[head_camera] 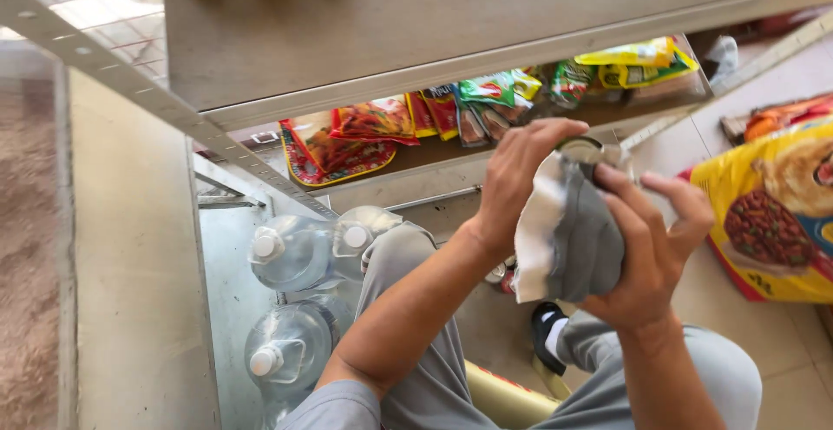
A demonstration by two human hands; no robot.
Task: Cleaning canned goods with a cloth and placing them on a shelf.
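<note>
One head-worn camera looks steeply down from above the metal shelf (416, 31), close over the person's raised hands and knees, toward the tiled floor (781, 343).

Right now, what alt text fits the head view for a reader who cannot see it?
Two bare hands wipe a small round can with a grey and white cloth: the left hand holds the can and the right hand presses the cloth. Behind are a metal shelf, snack packets and water jugs.

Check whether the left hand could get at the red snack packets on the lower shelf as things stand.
Probably not freely: the left hand is wrapped over a small can that both hands hold in a grey cloth, though the red packets lie unobstructed beyond it.
</note>
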